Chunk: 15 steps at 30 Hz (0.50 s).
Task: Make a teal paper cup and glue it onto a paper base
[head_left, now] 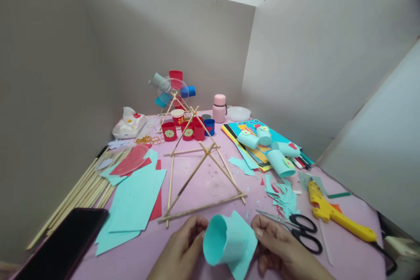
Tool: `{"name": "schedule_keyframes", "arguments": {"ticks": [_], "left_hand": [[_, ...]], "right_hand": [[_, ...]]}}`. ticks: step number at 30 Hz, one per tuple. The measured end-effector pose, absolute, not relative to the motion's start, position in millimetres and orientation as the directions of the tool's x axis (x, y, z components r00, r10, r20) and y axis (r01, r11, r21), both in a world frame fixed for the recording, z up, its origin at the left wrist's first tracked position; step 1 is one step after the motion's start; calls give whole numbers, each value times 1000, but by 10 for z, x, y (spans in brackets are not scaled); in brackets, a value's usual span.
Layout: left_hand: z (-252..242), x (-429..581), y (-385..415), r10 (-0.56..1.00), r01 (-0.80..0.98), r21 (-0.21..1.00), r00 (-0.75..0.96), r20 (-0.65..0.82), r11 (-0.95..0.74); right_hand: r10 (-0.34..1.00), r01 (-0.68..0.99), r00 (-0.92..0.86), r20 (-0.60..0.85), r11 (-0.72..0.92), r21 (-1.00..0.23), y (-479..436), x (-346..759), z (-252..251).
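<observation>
Both my hands are low at the front edge of the pink table (210,183), closed around a teal paper cup (226,243). The cup lies on its side with its mouth facing left, and a loose flap of teal paper hangs off it. My left hand (182,249) grips the rim side; my right hand (280,249) pinches the paper on the other side. Black-handled scissors (297,229) lie just right of my right hand. A frame of wooden sticks (200,175) stands just beyond the cup.
A yellow glue gun (337,216) lies at right. Teal and red paper sheets (134,197), loose sticks (78,194) and a dark phone (62,245) are at left. Decorated cups (188,129), a cup wheel model (172,87), a pink bottle (219,108) and teal cups on coloured paper (269,148) sit farther back.
</observation>
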State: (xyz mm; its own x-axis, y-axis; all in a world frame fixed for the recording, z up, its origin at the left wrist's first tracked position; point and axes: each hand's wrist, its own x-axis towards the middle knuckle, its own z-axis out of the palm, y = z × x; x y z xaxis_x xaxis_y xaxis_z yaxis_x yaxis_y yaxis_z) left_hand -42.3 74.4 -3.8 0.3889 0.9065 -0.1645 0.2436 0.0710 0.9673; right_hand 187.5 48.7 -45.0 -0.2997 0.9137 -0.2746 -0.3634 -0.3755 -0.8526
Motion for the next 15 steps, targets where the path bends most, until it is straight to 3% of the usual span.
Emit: {"name": "schedule_keyframes", "arguments": {"ticks": [6,11,15], "left_hand": [[31,-363,694,863,26,925,353,-363,378],[-138,-330,730,714,-128,826,586,-383,548],[-274,-337,781,650,-174,761,656,-384,625]], "right_hand": [[906,-524,-337,-257,-407,-748,520,1860,-434],[896,-569,-382,-227,-421,-707,520,1893,-477],[882,-557,-407,-239,-447,-700,513,1905,-463]]}}
